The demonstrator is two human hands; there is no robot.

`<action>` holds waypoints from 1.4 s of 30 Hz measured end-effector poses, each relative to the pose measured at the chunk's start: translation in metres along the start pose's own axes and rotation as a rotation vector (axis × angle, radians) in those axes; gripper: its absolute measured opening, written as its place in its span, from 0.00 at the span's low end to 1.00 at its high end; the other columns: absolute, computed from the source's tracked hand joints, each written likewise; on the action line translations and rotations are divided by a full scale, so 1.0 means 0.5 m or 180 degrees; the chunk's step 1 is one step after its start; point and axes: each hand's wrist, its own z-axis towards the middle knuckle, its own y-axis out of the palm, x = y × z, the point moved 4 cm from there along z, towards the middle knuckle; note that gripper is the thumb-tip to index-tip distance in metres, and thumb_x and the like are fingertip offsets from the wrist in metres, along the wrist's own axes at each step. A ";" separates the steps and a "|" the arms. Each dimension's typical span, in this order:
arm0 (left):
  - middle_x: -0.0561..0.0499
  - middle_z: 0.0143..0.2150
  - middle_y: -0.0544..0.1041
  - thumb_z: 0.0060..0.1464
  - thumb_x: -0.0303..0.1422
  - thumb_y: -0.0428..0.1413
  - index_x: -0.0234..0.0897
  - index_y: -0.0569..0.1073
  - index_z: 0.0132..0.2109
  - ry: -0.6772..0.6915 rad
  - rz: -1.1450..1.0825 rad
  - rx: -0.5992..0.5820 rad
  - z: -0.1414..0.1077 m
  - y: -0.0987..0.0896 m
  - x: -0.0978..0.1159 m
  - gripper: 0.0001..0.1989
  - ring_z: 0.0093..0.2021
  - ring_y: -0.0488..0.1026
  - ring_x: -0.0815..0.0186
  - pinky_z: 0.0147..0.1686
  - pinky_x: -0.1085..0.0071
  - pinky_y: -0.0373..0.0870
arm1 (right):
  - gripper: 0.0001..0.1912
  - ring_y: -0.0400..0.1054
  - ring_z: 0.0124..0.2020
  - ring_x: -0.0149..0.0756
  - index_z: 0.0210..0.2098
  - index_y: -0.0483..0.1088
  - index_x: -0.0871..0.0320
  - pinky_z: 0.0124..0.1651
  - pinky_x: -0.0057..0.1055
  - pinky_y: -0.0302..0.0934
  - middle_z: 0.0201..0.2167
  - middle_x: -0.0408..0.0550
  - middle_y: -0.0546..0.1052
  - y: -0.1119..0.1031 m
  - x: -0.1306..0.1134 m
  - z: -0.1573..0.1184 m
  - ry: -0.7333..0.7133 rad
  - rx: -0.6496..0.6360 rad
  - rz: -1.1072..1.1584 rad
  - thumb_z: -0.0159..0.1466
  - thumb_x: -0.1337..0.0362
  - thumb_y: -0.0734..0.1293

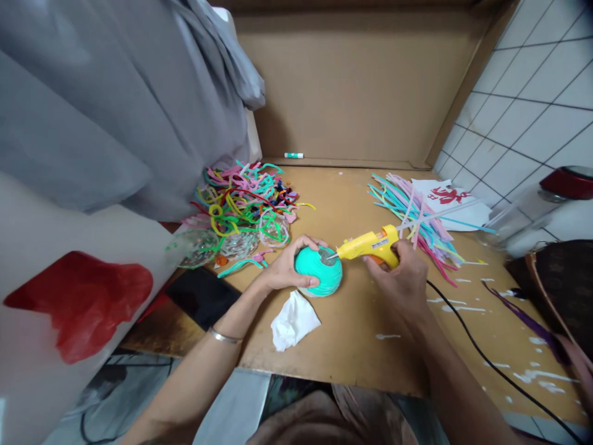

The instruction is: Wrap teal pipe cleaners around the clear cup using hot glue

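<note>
A round turquoise ball (317, 272) with ridged windings sits in my left hand (285, 267), its fingers and thumb wrapped round the left side. A greyish bare patch shows near its top. My right hand (402, 275) is closed on the handle of a yellow glue gun (370, 245). The gun points left, and its metal nozzle is at the grey patch; whether it touches cannot be told. Just below the ball, a crumpled white tissue (294, 321) lies on the wooden table (343, 346).
Tangled coloured pipe cleaners (241, 204) are heaped at left, beside a black flat item (202, 296). Straight pipe cleaners (421, 216) lie at back right, near a clear jar (523, 213) and brown bag (556, 284). A black cord (477, 346) runs right. A glue stick (293, 156) lies behind.
</note>
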 end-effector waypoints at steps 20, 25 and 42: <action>0.39 0.57 0.72 0.36 0.39 0.72 0.38 0.65 0.45 -0.0074 0.0047 -0.0015 0.002 0.002 0.005 0.32 0.58 0.70 0.51 0.55 0.56 0.67 | 0.15 0.61 0.25 0.35 0.28 0.61 0.53 0.28 0.32 0.55 0.25 0.43 0.70 0.017 -0.010 -0.013 -0.0323 0.0207 -0.0081 0.56 0.50 0.67; 0.38 0.58 0.72 0.37 0.40 0.72 0.38 0.65 0.46 -0.0073 0.0113 -0.0057 0.001 0.001 0.007 0.32 0.57 0.71 0.51 0.54 0.56 0.68 | 0.16 0.59 0.22 0.33 0.28 0.61 0.53 0.27 0.31 0.53 0.23 0.41 0.68 0.021 -0.013 -0.015 -0.0219 0.0165 -0.0018 0.55 0.49 0.68; 0.38 0.58 0.72 0.37 0.41 0.71 0.39 0.65 0.46 0.0016 0.0292 -0.0096 0.004 -0.002 0.010 0.32 0.59 0.71 0.50 0.54 0.57 0.67 | 0.16 0.59 0.23 0.33 0.27 0.58 0.52 0.28 0.31 0.54 0.23 0.40 0.67 0.024 -0.019 -0.016 -0.0131 0.0165 -0.0008 0.55 0.50 0.67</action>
